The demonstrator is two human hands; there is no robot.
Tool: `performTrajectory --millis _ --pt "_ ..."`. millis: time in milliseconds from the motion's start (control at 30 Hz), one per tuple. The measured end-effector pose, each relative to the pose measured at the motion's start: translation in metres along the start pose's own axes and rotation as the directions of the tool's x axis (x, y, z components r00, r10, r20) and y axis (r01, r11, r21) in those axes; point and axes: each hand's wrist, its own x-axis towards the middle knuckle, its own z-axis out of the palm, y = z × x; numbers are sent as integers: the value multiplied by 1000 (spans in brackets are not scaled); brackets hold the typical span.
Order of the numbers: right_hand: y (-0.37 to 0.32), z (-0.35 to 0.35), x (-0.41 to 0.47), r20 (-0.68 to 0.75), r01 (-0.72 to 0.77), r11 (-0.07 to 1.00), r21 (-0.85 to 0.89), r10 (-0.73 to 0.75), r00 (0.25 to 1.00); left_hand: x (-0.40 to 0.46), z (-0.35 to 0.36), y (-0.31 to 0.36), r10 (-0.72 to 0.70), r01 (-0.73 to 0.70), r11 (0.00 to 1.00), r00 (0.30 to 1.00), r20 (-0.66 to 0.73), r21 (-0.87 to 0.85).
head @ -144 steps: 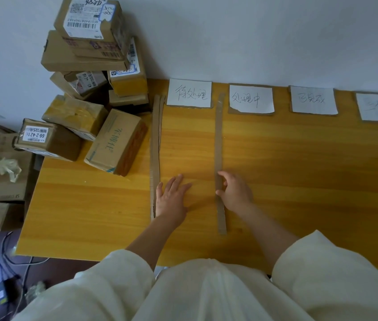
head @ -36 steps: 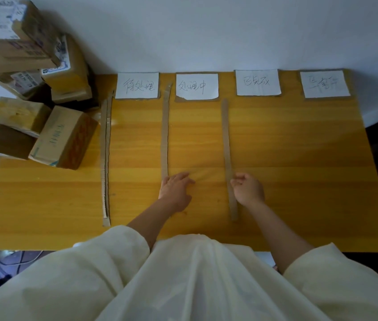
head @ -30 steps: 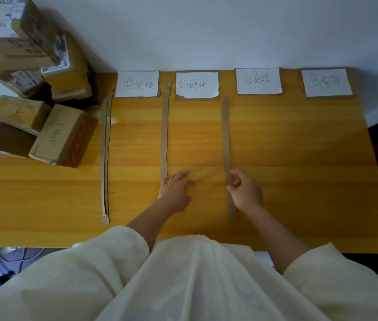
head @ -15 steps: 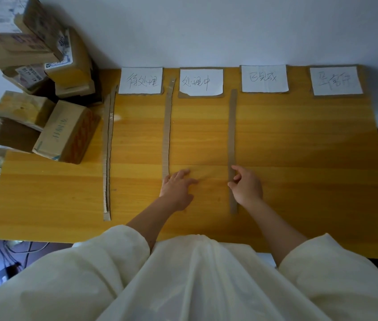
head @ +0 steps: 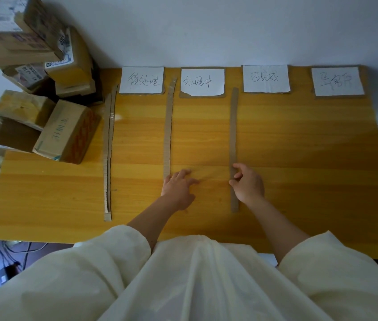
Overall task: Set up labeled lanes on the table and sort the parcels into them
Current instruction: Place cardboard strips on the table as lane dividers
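Right hand [head: 248, 185] pinches a cardboard strip [head: 233, 135]; left hand [head: 178, 188] spread flat (labels [head: 202, 81] handwritten, illegible).

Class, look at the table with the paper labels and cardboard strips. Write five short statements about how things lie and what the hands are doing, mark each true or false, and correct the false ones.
1. Four paper labels lie along the far edge of the table. True.
2. The right hand pinches the cardboard strip that lies between the second and third labels. True.
3. The left hand grips a parcel. False: it rests flat on the table, at the near end of another strip.
4. Parcels already lie in the lanes. False: the parcels are piled at the table's far left corner.
5. A strip separates the third and fourth labels. False: none lies there.
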Motion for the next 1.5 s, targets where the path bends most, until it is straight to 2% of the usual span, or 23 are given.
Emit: performTrajectory --millis 200,267,400,500,600,733,900,1000,1133,1267,1433,1500 --pt "-14 -5 -7 -89 35 999 8 -34 995 -1 0 -5 9 -7 996 1000 30 -87" --pt "-22 -5 -10 -103 53 998 26 -50 993 0 -3 -7 14 -9 985 1000 27 -173" --pt "-40 -3 -15 -103 96 994 51 -90 991 -5 -12 -20 -69 16 863 994 -87 -505" --pt "-58 1 -18 -90 143 987 77 -136 987 -17 -18 -37 -182 31 787 966 -184 -617" --pt "-81 11 -24 -50 191 977 99 -187 981 -28 -18 -65 -333 54 699 907 -258 -713" --pt "-119 36 -34 41 236 963 127 -243 969 -44 -13 -113 -518 81 615 792 -325 -784" --pt "-171 82 -49 193 270 958 97 -284 939 -64 -6 -168 -712 131 469 642 -286 -873" --pt "-199 111 -56 260 269 959 92 -284 923 -70 2 -196 -764 172 385 611 -208 -907" --pt "-232 144 -59 327 234 971 58 -240 914 -76 15 -225 -731 164 406 649 -211 -899" --pt "-262 172 -55 302 183 983 13 -179 936 -74 25 -247 -676 121 461 689 -260 -879" --pt "-294 198 -44 211 117 992 -42 -105 972 -67 22 -270 -540 143 730 720 -436 -668" --pt "-305 205 -39 166 86 995 -49 -77 983 -61 18 -280 -463 118 799 746 -479 -589"
